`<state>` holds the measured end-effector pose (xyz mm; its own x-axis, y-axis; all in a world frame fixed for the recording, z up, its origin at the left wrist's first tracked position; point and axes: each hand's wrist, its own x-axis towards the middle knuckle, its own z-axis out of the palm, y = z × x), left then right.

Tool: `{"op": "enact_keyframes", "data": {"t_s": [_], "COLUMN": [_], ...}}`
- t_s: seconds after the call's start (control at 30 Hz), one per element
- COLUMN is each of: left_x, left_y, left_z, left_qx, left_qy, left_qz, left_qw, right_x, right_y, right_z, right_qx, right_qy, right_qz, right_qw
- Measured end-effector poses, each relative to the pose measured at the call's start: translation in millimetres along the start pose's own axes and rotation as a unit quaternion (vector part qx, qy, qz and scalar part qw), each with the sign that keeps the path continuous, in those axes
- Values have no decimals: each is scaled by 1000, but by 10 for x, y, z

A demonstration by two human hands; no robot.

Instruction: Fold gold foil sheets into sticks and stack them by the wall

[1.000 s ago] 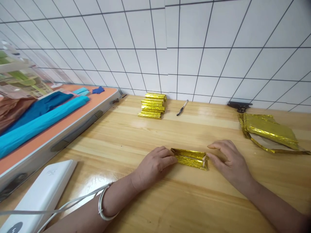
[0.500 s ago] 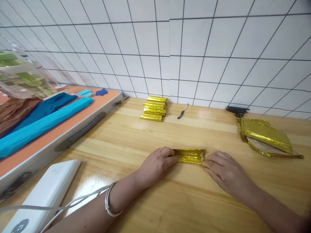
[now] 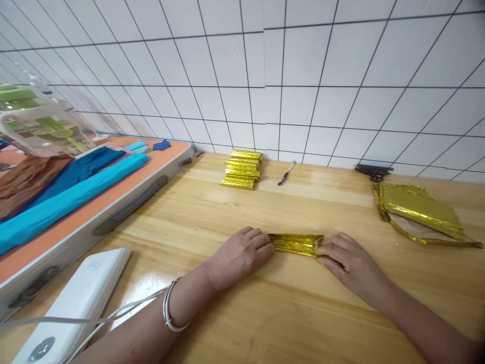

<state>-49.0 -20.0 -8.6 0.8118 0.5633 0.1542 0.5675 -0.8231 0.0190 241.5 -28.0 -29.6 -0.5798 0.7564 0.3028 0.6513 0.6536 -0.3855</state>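
A narrow folded piece of gold foil paper (image 3: 297, 243) lies on the wooden table between my hands, its long sides raised like a shallow trough. My left hand (image 3: 242, 255), with a silver bangle at the wrist, is closed on its left end. Fingers and thumb of my right hand (image 3: 346, 260) pinch the right end. Farther back, several folded gold pieces (image 3: 242, 171) lie in a row near the wall. At the right rests a stack of gold foil sheets (image 3: 420, 207) with a partly open wrapper.
A pen (image 3: 287, 173) and a black clip (image 3: 374, 172) lie by the tiled wall. To the left, a white power bank (image 3: 76, 303) with cables sits beside an orange-topped board (image 3: 94, 199) bearing coloured paper and a clear plastic container (image 3: 49, 126).
The fingers of my left hand have curled closer together at the foil's left end. The foil's trough looks narrower. The view has shifted slightly.
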Motion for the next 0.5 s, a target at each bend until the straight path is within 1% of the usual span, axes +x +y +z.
{"op": "enact_keyframes", "data": {"t_s": [0.13,0.27,0.37,0.43,0.5], "left_x": [4,3,-4,-16,-30], "left_y": [-17,-36,-41,-58,-91], "left_z": [96,198,215,195,169], "left_qx": [-12,-83,-141,-180,-216], "left_qy": [16,66,91,88,73], "left_qz": [-33,-77,-99,-107,-98], "left_qw": [999,991,981,974,969], "right_x": [-20,-33,-39,-39,-36], "right_y": [8,12,2,-7,-16], "right_z": [14,25,28,28,25], "right_qx": [-8,-13,-12,-5,6], "right_qy": [7,12,8,5,4], "right_qz": [0,7,16,25,38], "right_qw": [1000,1000,1000,1000,999]}}
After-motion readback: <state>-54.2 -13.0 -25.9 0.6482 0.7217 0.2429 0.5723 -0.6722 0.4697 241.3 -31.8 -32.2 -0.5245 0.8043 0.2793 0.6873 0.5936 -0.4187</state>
